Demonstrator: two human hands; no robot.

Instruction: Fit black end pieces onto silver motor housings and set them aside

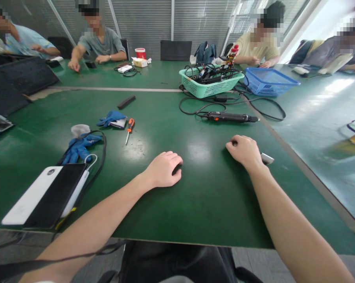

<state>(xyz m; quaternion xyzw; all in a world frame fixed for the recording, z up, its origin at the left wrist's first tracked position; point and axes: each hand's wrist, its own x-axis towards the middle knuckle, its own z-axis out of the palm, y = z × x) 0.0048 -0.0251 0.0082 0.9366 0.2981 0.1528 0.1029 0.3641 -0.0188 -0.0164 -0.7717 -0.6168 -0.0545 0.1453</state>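
My left hand rests on the green table near the middle, its fingers curled under into a loose fist. Between its thumb and forefinger a small dark gap shows, with nothing visible in it. Further right, my right hand lies on the table with its fingers curled in, and the palm is hidden. Just beside that wrist a short silver piece shows, partly covered; whether the hand grips it I cannot tell. Beyond the right hand lies a black electric screwdriver with its cable.
An orange-handled screwdriver, blue gloves and a dark bar lie left. Nearer are a white-and-black phone-like slab and a power bank. A green basket of tools and a blue basket stand behind. Several people sit around.
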